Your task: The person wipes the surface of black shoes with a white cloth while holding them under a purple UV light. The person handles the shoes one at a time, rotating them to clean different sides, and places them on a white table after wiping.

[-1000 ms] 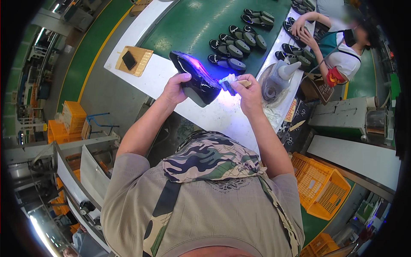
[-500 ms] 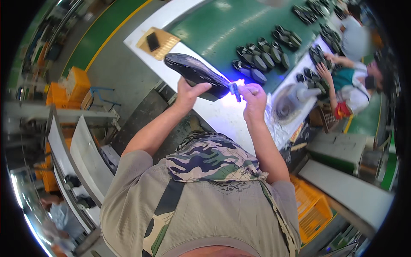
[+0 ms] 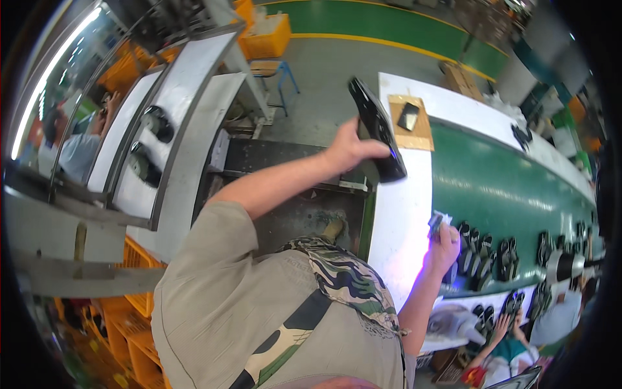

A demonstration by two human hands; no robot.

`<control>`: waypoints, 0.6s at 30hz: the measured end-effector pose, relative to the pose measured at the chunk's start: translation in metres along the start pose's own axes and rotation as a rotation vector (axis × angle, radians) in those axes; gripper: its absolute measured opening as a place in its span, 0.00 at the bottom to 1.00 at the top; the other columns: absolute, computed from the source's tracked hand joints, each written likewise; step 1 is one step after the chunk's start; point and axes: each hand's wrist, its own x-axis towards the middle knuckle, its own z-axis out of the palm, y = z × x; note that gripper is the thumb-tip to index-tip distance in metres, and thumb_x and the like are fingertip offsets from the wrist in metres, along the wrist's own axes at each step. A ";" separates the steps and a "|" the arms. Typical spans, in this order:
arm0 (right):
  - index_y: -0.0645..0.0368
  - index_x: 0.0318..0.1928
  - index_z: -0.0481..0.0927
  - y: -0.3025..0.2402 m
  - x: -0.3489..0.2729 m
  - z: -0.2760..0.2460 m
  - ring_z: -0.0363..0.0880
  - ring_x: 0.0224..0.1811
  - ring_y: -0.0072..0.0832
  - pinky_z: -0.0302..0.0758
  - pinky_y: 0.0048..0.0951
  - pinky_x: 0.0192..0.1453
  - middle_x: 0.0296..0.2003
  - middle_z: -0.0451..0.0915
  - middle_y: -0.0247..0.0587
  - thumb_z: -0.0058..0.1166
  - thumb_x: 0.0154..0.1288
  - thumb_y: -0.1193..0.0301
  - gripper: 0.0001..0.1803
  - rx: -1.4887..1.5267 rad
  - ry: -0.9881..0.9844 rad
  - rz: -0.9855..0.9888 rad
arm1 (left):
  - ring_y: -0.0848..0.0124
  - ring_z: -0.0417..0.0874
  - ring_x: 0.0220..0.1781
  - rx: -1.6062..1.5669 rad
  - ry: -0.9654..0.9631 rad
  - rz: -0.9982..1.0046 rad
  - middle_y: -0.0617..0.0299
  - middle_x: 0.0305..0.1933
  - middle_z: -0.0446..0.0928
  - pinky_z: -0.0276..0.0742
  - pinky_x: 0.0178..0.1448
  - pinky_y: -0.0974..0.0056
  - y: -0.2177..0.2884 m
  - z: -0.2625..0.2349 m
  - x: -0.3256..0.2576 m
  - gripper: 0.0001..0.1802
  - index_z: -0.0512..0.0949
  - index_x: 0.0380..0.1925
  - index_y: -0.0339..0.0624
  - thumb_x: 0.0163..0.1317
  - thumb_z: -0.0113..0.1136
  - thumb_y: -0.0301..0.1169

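My left hand (image 3: 350, 149) is closed round a glossy black shoe (image 3: 379, 133), thumb across its near side. It is held tilted in the air at the left edge of the white tabletop (image 3: 403, 204). My right hand (image 3: 445, 247) pinches a small bluish-grey piece (image 3: 438, 224), too blurred to name more closely. That hand is over the table near the belt, well apart from the shoe. A faint violet glow falls on the tabletop beside my right forearm.
A phone (image 3: 408, 117) lies on cardboard (image 3: 418, 139). Beyond the table runs a green belt (image 3: 479, 172) with several dark shoes (image 3: 481, 256). A co-worker (image 3: 508, 353) handles shoes at lower right. At left stand a rack (image 3: 188, 71), a stool (image 3: 277, 68) and an orange crate (image 3: 269, 39).
My view and body have turned left. The two hands have moved apart: the bluish piece was at the shoe's end under bright violet light, and now the shoe is held away to the left.
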 end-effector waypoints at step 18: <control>0.55 0.34 0.74 0.023 0.014 0.021 0.75 0.29 0.22 0.75 0.27 0.30 0.28 0.74 0.29 0.63 0.57 0.76 0.09 -0.096 0.147 0.191 | 0.58 0.82 0.48 0.520 0.570 -0.261 0.50 0.45 0.82 0.76 0.55 0.58 0.244 -0.557 -0.024 0.25 0.81 0.48 0.33 0.54 0.64 0.41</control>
